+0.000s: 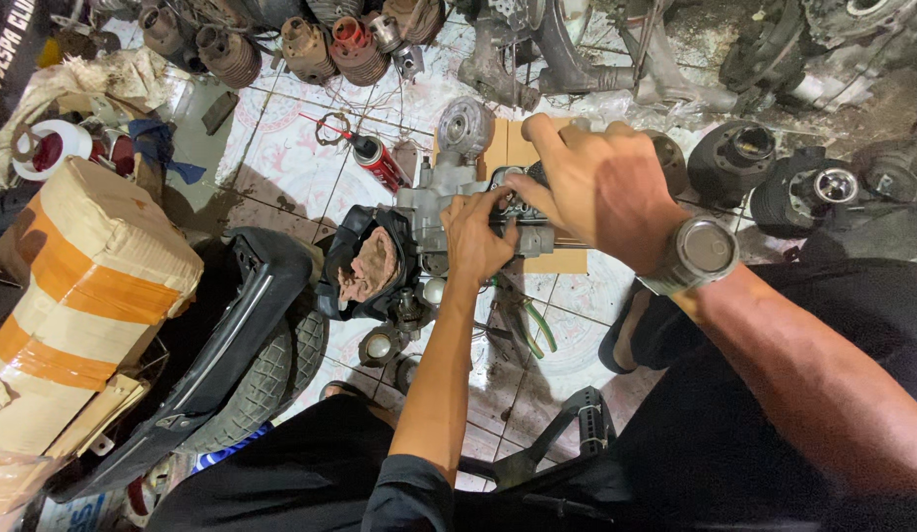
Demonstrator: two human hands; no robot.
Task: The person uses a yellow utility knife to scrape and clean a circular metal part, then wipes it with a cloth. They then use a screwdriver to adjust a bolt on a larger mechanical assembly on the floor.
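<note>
A grey metal engine assembly (449, 187) lies on a piece of cardboard (567, 260) on the tiled floor. My left hand (475, 234) is closed on the middle of the assembly, fingers curled around a small part I cannot make out. My right hand (596, 182), with a grey wristwatch (697, 254) on the wrist, reaches over from the right and grips the top of the same assembly. A black tray (352, 258) with a brownish rag sits just left of my left hand.
A red spray can (380, 163) lies left of the assembly. Green-handled pliers (537, 327) lie below it. A taped cardboard parcel (79, 286), a tyre (266, 379) and a black panel (232, 335) fill the left. Engine cylinders (311, 44) line the far side, more parts at right (798, 187).
</note>
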